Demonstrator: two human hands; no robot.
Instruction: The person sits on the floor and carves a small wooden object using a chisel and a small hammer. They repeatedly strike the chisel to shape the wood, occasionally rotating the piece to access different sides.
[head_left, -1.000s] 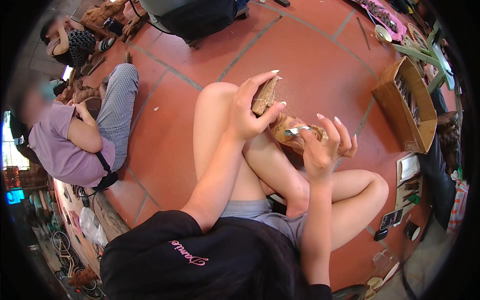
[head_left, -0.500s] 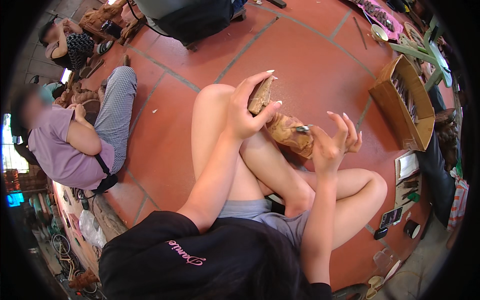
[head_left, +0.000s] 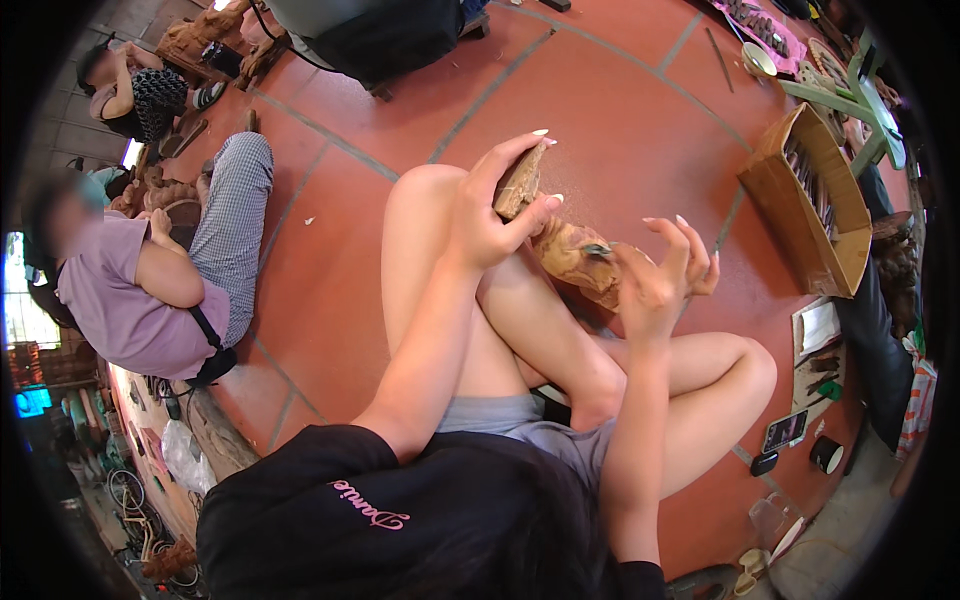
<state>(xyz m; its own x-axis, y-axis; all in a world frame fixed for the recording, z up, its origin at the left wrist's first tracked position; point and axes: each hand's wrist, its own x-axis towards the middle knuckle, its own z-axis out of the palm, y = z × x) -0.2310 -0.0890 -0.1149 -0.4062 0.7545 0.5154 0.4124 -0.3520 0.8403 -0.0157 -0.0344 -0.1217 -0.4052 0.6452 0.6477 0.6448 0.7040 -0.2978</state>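
A light brown wood carving (head_left: 572,262) with a rounded, shaped body and a flatter, rougher end lies slantwise above my crossed legs. My left hand (head_left: 480,222) grips it by that rough end, thumb on one side and fingers on the other. Between the thumb and fingertips of my right hand (head_left: 655,285) is a small dark grey-green piece (head_left: 598,250), pressed against the carving's body. The other fingers of this hand are lifted and bent. What the small piece is made of is too small to tell.
Red floor tiles (head_left: 600,110) surround me. To the right stands a cardboard box (head_left: 800,205) of thin tools, near a green stool (head_left: 865,110); a phone (head_left: 785,431) lies lower down. Two people sit at the left, the nearer in a purple shirt (head_left: 135,280). A dark bag (head_left: 385,45) is ahead.
My right hand has shifted slightly left and up along the carving with the small dark piece. The left hand keeps its grip, and the carving has barely moved.
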